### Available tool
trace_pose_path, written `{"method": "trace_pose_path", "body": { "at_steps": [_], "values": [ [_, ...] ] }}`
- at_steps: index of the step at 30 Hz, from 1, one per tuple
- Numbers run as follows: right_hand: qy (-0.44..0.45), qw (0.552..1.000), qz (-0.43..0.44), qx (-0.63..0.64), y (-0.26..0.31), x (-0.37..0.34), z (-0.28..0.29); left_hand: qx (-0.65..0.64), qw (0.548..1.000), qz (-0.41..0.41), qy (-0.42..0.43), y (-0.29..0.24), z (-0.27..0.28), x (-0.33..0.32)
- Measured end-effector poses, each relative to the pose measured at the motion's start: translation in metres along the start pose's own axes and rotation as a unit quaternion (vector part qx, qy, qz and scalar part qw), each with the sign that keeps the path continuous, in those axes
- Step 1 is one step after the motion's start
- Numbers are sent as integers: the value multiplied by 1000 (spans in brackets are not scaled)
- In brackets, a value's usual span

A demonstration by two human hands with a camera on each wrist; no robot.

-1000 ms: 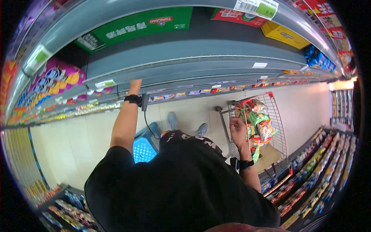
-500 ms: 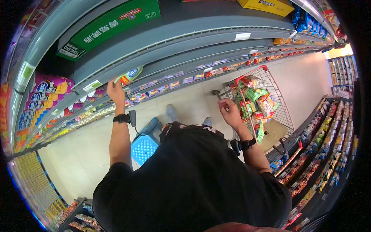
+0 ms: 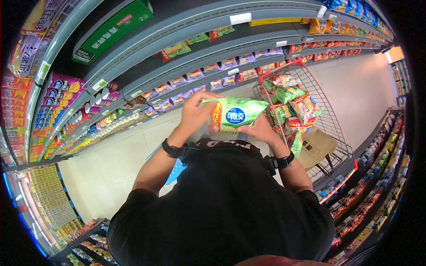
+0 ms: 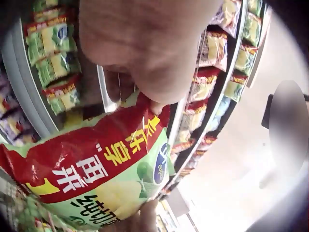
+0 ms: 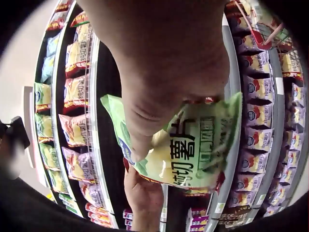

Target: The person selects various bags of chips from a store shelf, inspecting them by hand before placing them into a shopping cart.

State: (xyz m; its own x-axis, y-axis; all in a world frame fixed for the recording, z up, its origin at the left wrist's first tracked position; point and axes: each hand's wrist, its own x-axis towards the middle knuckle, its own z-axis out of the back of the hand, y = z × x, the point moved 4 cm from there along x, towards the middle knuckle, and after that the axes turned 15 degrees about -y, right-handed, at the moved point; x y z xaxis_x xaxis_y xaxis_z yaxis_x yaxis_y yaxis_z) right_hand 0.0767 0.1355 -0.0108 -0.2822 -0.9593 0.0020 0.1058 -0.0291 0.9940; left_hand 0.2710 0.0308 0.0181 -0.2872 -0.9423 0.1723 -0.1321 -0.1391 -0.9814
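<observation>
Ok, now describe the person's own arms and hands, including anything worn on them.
The left hand and right hand wear no gloves. The short sleeves, left and right, are plain black and leave the forearms bare. Each wrist has a black strap, left and right, with a small dark boxy device attached.

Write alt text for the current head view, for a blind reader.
A person's left hand and right hand hold a green-and-red snack bag between them in a shop aisle. A wire cart holding more bags stands at right, near stocked shelves.
</observation>
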Motion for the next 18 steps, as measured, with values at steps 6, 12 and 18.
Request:
{"method": "trace_pose_path", "body": {
  "at_steps": [6,12,18],
  "values": [
    [-91,978,-72,174,-16,-39,67,-46,996,76,1,9,-105,-30],
    [-120,967,-72,212,-38,-69,112,23,976,176,128,13,-160,-44],
    [-231,925,-115,278,-36,-88,134,-3,966,169,194,30,-191,-43]
  ]
}}
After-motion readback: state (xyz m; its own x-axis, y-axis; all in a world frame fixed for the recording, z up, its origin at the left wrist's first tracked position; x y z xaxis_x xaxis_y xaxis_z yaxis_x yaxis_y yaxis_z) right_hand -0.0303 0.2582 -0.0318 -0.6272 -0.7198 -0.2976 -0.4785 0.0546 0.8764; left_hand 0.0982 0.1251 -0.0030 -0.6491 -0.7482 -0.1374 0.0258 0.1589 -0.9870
